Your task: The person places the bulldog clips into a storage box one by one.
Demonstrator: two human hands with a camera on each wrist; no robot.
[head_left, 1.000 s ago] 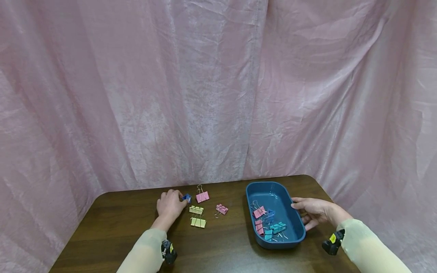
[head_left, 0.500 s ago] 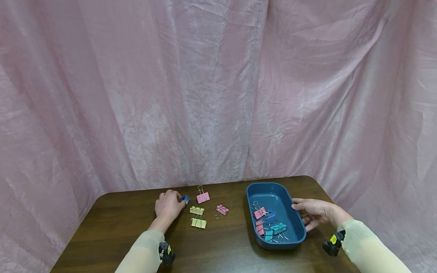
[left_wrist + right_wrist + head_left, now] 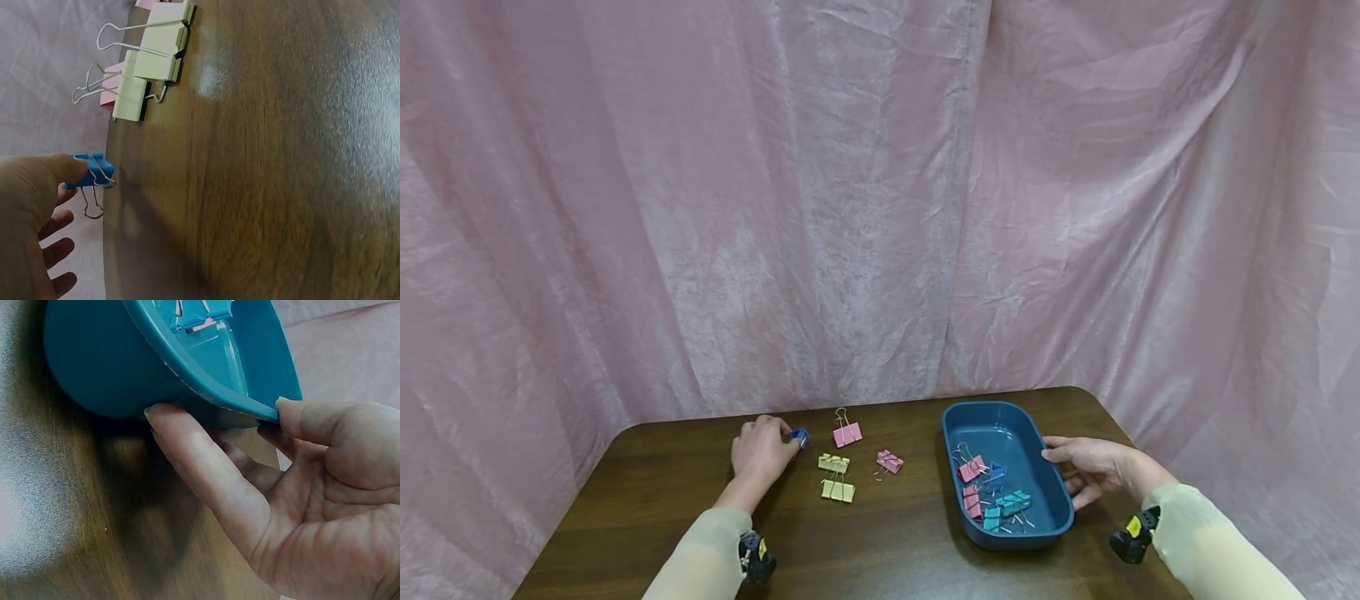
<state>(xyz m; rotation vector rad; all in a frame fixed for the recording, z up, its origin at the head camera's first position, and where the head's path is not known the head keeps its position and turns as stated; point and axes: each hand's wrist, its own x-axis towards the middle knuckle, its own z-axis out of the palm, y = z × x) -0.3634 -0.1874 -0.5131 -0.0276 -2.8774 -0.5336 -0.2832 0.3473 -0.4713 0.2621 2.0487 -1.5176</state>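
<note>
My left hand (image 3: 762, 450), at the far left part of the table, pinches a blue binder clip (image 3: 92, 170) between thumb and forefinger. The other fingers spread loosely below it in the left wrist view. To the clip's right lie two yellow binder clips (image 3: 837, 490) and two pink binder clips (image 3: 847, 434). My right hand (image 3: 1093, 468) holds the right side of a blue plastic box (image 3: 1055, 492), thumb at the rim and fingers against the outer wall. Inside the box, pink binder clips (image 3: 972, 468), a blue one (image 3: 995, 477) and teal ones (image 3: 1012, 502) lie toward the near end.
A dark brown wooden table (image 3: 880, 550) with rounded far corners carries everything. Pink velvety curtain (image 3: 820, 208) hangs right behind its far edge. A small black device (image 3: 757, 557) is strapped at the left wrist, and another black device (image 3: 1133, 537) at the right.
My left hand has drawn a short way to the left with the blue binder clip, away from the pink and yellow ones. My right hand and the box stay in place.
</note>
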